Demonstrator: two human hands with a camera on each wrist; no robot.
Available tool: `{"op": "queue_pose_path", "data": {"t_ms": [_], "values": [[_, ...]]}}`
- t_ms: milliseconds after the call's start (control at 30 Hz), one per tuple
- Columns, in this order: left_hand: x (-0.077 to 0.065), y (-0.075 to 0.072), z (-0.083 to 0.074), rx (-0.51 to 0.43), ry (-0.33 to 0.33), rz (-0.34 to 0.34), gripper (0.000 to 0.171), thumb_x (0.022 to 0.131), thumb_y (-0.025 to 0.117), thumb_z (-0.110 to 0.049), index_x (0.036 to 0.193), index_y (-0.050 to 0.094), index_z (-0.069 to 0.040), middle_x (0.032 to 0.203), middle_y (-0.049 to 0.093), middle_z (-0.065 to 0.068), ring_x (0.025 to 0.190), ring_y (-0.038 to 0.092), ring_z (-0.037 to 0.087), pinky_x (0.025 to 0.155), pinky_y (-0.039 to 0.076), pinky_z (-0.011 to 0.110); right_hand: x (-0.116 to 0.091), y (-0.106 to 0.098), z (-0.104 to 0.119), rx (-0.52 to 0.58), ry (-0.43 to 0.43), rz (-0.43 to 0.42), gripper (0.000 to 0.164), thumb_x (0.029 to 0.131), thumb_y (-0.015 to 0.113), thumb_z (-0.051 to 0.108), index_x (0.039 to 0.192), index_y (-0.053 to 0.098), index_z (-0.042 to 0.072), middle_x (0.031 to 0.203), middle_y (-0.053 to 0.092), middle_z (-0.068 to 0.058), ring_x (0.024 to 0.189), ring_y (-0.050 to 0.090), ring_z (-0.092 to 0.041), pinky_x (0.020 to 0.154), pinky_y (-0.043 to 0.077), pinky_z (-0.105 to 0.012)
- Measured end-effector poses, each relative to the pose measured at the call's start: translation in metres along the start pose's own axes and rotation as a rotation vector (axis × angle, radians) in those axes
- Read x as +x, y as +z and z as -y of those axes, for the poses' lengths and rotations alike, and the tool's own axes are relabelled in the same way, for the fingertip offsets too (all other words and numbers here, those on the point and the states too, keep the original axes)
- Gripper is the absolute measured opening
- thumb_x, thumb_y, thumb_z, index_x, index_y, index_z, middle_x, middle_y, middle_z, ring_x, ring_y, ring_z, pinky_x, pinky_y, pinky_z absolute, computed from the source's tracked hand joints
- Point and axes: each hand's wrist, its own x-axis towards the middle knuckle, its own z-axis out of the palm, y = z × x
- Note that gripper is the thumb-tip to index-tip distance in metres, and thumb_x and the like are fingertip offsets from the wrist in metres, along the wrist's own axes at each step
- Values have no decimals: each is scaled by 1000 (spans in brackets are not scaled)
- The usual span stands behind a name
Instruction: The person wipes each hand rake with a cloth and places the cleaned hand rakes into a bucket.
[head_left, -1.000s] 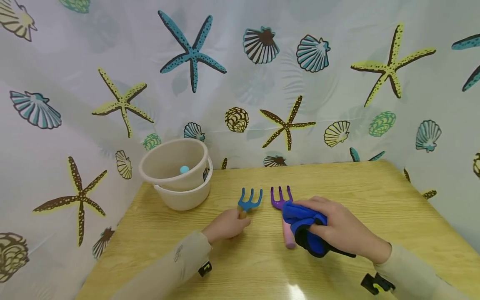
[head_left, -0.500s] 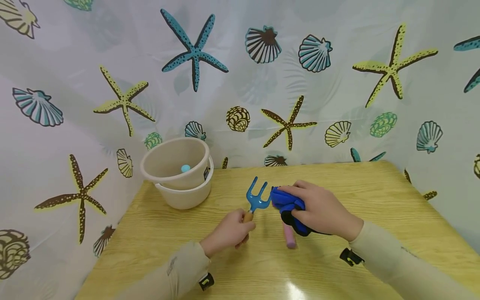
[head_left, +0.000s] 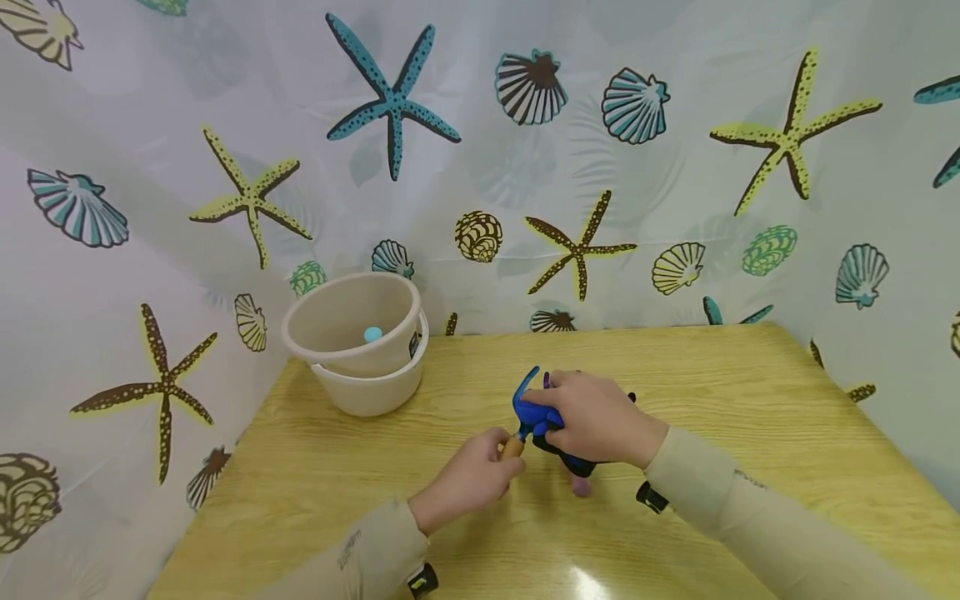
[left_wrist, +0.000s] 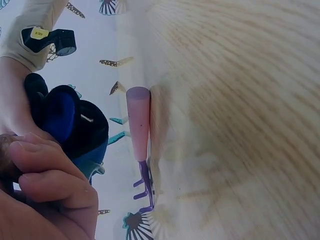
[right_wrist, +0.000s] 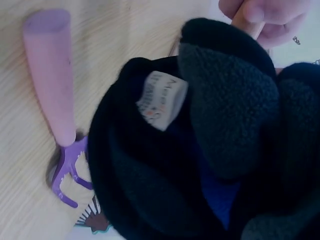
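My left hand [head_left: 474,477] grips the wooden handle [head_left: 513,448] of a small blue garden hand fork, raised off the table. A bunched blue cloth with black edging [head_left: 573,462] is in my right hand [head_left: 603,418], its fingers curled over it at the fork's head. One blue tine [head_left: 522,383] sticks out past the cloth; the others are hidden. Beneath lies a purple hand fork with a pink handle [left_wrist: 138,120], on the table and apart from both hands. In the right wrist view, dark fleece and a white label [right_wrist: 162,100] show on the cloth.
Two nested off-white buckets stand at the table's back left, the upper bucket [head_left: 360,363] tilted in the lower bucket [head_left: 375,397]. A light-blue round thing [head_left: 372,334] shows inside. A seashell-print curtain [head_left: 480,167] borders the wooden table [head_left: 712,375].
My left hand has lifted the blue hand fork and moved it right. My right hand has brought the cloth leftward from over the purple fork onto the blue fork's head.
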Motion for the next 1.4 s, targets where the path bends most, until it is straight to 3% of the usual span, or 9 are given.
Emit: {"op": "queue_pose_path", "data": {"t_ms": [167, 367, 533, 700, 1000, 1300, 1400], "values": [[2, 3, 5, -36, 10, 7, 24, 95, 55, -23, 104, 57, -1, 51, 47, -3, 37, 37, 8, 34, 30, 21, -2, 1, 4, 20, -8, 82, 48, 79, 72, 37, 125, 64, 27, 115, 62, -11, 93, 59, -21, 66, 56, -42], [3, 3, 7, -100, 17, -14, 22, 96, 54, -22, 101, 57, -1, 49, 43, -5, 37, 35, 8, 35, 29, 22, -5, 2, 6, 26, -4, 103, 45, 77, 73, 34, 122, 66, 28, 102, 64, -3, 81, 55, -12, 53, 51, -32], [-1, 5, 5, -67, 54, 24, 23, 96, 51, -19, 100, 59, 2, 49, 44, -3, 38, 37, 8, 36, 29, 22, -4, 5, 4, -103, 33, 50, 45, 75, 76, 35, 119, 67, 29, 102, 62, -9, 84, 56, -21, 54, 56, -38], [-6, 11, 1, -25, 41, 39, 22, 95, 53, -21, 102, 60, -1, 50, 47, -3, 39, 42, 9, 37, 31, 22, -4, 7, 2, -223, 112, 18, 45, 73, 78, 35, 116, 69, 25, 107, 62, -15, 92, 56, -29, 61, 58, -47], [-8, 10, -1, -95, 34, -4, 21, 95, 54, -20, 98, 59, 0, 48, 45, -4, 38, 38, 9, 36, 28, 22, -7, 4, 8, -120, 29, 17, 41, 73, 75, 34, 112, 71, 23, 102, 64, -14, 82, 61, -26, 53, 57, -43], [-5, 9, 0, -172, 9, -36, 22, 96, 52, -18, 103, 56, 2, 46, 45, -2, 35, 34, 9, 32, 27, 21, -13, 3, 14, -77, -41, -2, 45, 74, 77, 32, 118, 69, 25, 106, 63, -13, 84, 61, -23, 60, 58, -42], [-4, 9, 1, -207, 12, -32, 20, 96, 52, -17, 101, 57, 2, 46, 45, -2, 34, 33, 9, 31, 27, 21, -15, 4, 15, -105, -19, -9, 50, 71, 79, 32, 119, 68, 25, 108, 62, -16, 89, 61, -28, 60, 58, -44]]}}
